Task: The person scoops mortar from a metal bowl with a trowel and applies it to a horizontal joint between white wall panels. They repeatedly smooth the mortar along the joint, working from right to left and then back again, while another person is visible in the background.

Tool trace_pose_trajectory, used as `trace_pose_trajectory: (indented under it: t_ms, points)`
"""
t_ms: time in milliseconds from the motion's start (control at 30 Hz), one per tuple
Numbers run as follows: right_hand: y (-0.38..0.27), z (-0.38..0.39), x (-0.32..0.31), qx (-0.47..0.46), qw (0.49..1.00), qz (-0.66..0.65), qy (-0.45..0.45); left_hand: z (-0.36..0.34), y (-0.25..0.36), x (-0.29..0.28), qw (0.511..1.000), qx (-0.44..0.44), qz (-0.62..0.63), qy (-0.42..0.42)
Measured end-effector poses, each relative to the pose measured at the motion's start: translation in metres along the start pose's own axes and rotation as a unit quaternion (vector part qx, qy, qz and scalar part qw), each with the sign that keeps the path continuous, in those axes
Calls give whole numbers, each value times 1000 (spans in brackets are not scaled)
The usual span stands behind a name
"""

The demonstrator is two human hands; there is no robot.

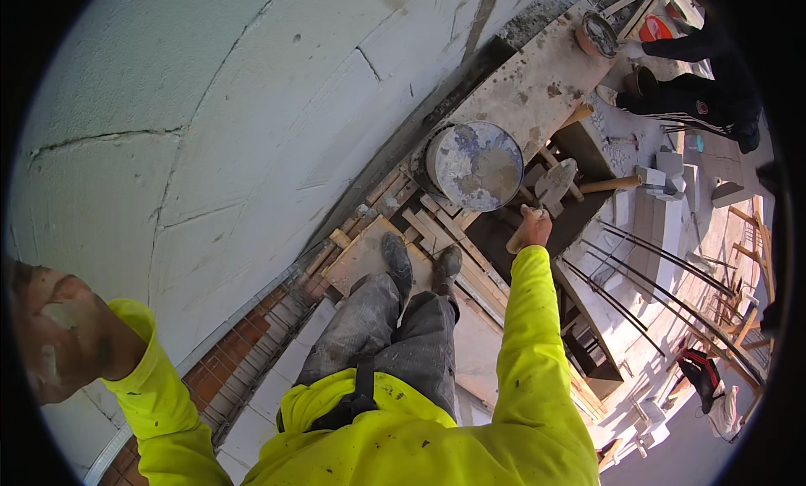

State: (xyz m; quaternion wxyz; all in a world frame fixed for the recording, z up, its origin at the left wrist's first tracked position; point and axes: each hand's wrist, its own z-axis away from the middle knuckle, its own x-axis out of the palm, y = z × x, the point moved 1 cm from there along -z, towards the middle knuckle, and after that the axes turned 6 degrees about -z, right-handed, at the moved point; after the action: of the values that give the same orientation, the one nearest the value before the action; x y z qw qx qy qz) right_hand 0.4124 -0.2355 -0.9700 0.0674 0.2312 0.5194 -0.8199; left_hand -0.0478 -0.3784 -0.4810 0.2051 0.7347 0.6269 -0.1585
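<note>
My right hand (531, 230) grips a trowel by its handle, with the flat, mortar-crusted blade (554, 184) pointing away from me. Just beyond it a large round bucket (474, 165) with grey, crusted contents stands on a spattered board (546, 83). My left hand (63, 331), dusty with pale smears, is raised close beside the white block wall (210, 108) at the far left; its fingers run into the dark rim, so their grip is unclear.
I stand on planks (361, 259). To the right are a dark opening (495, 238), steel rods (646, 276), white blocks (672, 175) and scrap timber. A co-worker in dark clothing (705, 100) is at upper right near smaller buckets (596, 37). Rebar mesh (243, 343) lies below the wall.
</note>
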Motion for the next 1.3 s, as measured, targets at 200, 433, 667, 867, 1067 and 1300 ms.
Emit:
trace_pose_trajectory:
  t_ms: [200,433,667,867,1067,1300]
  points:
    - [65,-120,47,-1,974,-210,-84,363,42,315,735,-526,175,-391]
    - [101,-156,74,25,981,-131,-141,508,137,466,632,-682,253,-267]
    - [21,-109,47,24,978,-141,-151,449,145,404,549,-758,265,-234]
    - [-149,-97,59,63,948,-70,-305,285,148,321,497,-833,187,-158]
    - [-184,0,112,85,861,5,-502,261,149,200,413,-910,29,4]
    - [-30,110,207,13,800,120,-587,496,115,139,305,-940,-150,0]
